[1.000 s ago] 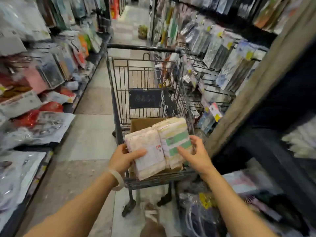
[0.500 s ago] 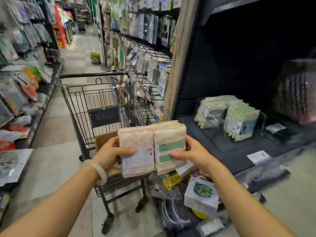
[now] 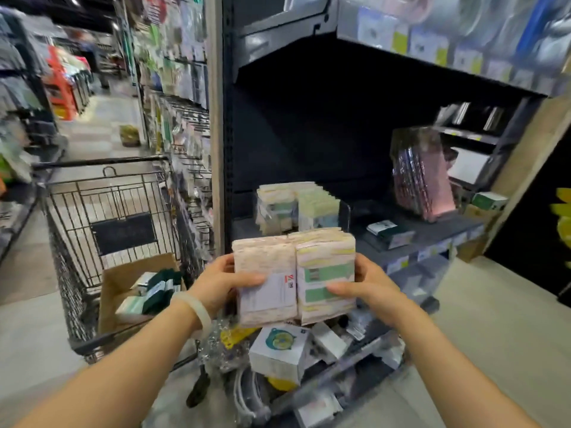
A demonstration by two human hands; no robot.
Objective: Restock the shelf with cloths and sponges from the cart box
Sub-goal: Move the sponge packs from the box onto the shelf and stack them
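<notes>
At far left we see a black wire shopping cart (image 3: pixel 102 217) with an open brown cardboard box (image 3: pixel 123 288) in it, holding green and white packets. Beside it, our left hand (image 3: pixel 222 282) grips the left side of two wrapped bundles of pale cloth packs (image 3: pixel 293 273), thumb curled over the front. Our right hand (image 3: pixel 367 285) clasps the right side likewise. The bundles are held in the air before the dark metal shelf (image 3: pixel 432 230), where similar stacked pale packs (image 3: pixel 296 205) stand just behind them.
</notes>
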